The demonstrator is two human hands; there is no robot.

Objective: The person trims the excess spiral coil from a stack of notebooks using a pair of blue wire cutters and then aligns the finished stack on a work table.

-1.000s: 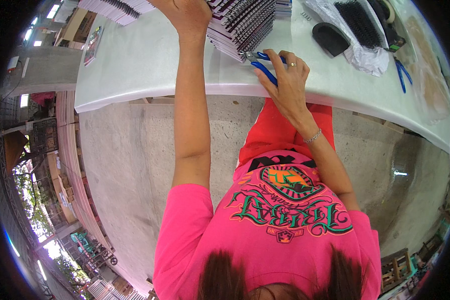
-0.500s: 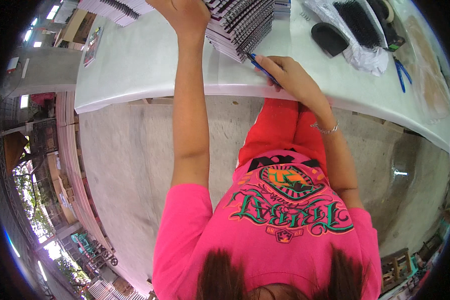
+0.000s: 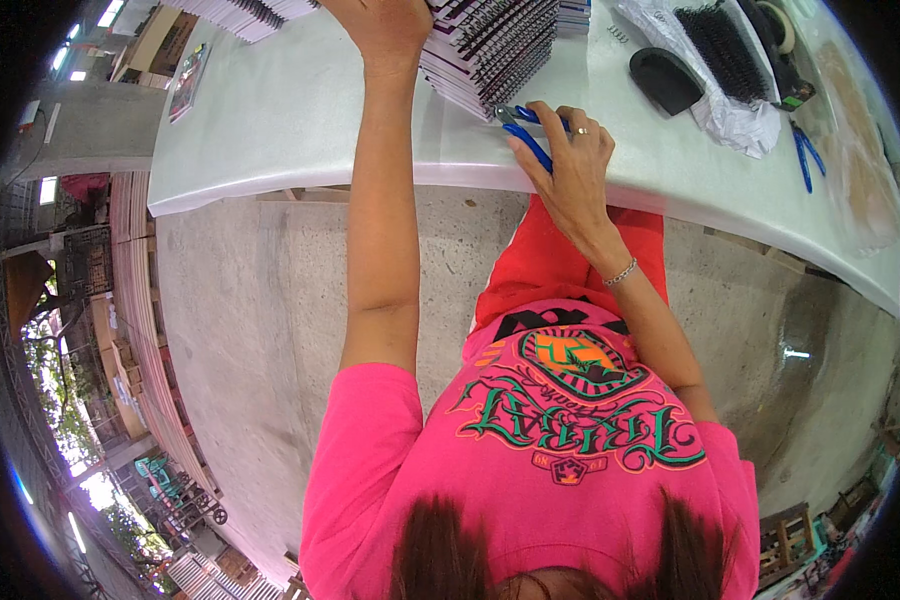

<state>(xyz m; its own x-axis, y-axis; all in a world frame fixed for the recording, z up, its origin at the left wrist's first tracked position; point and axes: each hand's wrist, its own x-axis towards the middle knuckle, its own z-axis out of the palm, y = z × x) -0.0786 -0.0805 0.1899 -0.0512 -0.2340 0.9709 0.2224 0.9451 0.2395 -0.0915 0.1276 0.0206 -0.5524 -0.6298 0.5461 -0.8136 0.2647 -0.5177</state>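
Along the near edge of the white bench [image 3: 300, 130], whose top looks smooth and matte, a slanted stack of notebooks [image 3: 490, 45] shows dark wire-spiral spines fanned like steps. The left hand [image 3: 385, 22] rests on top of that stack, palm down; its fingers run out of view, so I cannot tell how its grip is set. The right hand [image 3: 570, 160], a ring on one finger and a thin bracelet at the wrist, has its grip wrapped around blue-handled pliers [image 3: 525, 128]. The handles are glossy plastic, pressed under the fingers, and the metal nose pokes out to the left, just touching the lowest corner of the stack. Farther right on the bench lie a black oval pad [image 3: 667, 80], a crumpled clear plastic bag [image 3: 730, 115] holding black comb-like binding spines [image 3: 725, 50], and a second pair of blue pliers [image 3: 806, 155], well apart from the hand.
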